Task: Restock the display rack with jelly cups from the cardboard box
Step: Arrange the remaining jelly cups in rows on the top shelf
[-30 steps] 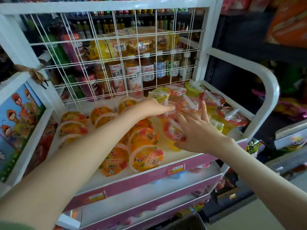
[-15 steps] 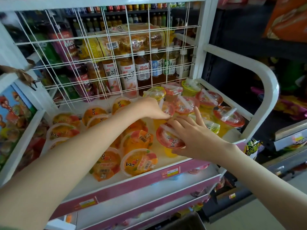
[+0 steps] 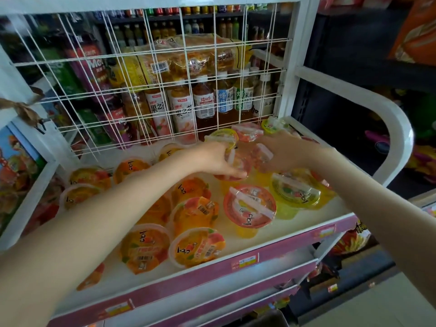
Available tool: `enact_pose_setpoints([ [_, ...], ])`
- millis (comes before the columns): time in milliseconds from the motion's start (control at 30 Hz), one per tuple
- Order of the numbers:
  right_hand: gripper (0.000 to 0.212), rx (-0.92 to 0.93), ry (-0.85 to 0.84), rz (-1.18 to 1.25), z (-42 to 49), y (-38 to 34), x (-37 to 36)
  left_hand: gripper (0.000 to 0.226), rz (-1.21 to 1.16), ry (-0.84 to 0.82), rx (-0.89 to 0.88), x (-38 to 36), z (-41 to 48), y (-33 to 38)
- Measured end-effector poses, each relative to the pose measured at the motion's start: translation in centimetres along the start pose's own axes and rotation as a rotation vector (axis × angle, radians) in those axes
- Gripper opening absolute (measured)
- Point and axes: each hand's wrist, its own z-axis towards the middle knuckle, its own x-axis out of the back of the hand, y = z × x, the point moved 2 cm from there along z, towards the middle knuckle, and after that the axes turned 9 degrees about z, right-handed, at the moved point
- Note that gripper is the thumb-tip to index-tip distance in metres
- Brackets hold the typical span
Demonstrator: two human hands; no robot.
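Two red-lidded clear plastic jelly cups (image 3: pixel 238 161) stand side by side at about 1 o'clock on the white top shelf (image 3: pixel 283 232) of the display rack. The left hand (image 3: pixel 210 159) curls round one. The right hand (image 3: pixel 285 149) lies on the other, its grip lost in blur. At least six more upright lidded cups (image 3: pixel 250 206) surround them. From 7 to 10 o'clock lie about nine orange fruit jelly cups (image 3: pixel 197 246). Behind the white wire grid (image 3: pixel 141 95), at 12 o'clock, stand six bottled teas (image 3: pixel 204 102).
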Motion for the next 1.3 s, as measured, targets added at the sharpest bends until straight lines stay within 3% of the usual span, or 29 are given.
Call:
enact_pose_setpoints([
  [167, 0.078, -0.095, -0.073, -0.116, 0.9, -0.7, 0.6, 0.067, -0.044, 0.117, 0.174, 0.9, 1.4, -2.1],
  [267, 0.077, -0.073, -0.094, -0.003, 0.8, -1.1, 0.8, 0.087, -0.090, 0.090, 0.265, 1.1, 2.4, -2.8],
  [433, 0.077, 0.000, -0.045, 0.103, 1.2, -0.4, 0.3, 0.106, -0.372, 0.010, 0.250, 0.3, 4.7, -3.0],
  [567, 0.092, -0.004, -0.117, 0.189, 1.1, 0.0, 1.1, 0.093, -0.405, 0.039, 0.233, 0.1, 6.2, -3.4],
  [667, 0.067, 0.036, 0.073, 0.162, 2.2, 0.2, 2.9, 0.078, -0.334, 0.021, 0.231, 0.4, 6.4, -3.8],
  [733, 0.058, 0.033, 0.206, 0.170, 4.1, 0.3, 3.4, 0.090, -0.267, 0.016, 0.231, 0.6, 6.5, -4.2],
  [1000, 0.086, -0.186, -0.026, -0.094, 11.1, 1.3, 1.9, 0.105, -0.234, 0.009, 0.260, 0.4, 6.8, -4.5],
  [1100, 0.077, -0.162, -0.003, -0.144, 11.6, 1.3, 1.6, 0.109, -0.226, 0.000, 0.286, 0.2, 6.8, -4.8],
  [1167, 0.069, -0.131, 0.020, -0.111, 11.5, 1.1, 1.5, 0.109, -0.230, -0.017, 0.287, 0.0, 6.6, -4.9],
  [1300, 0.083, -0.084, -0.004, 0.030, 10.1, 1.0, 1.9, 0.104, -0.171, -0.052, 0.281, 0.1, 6.1, -4.3],
])
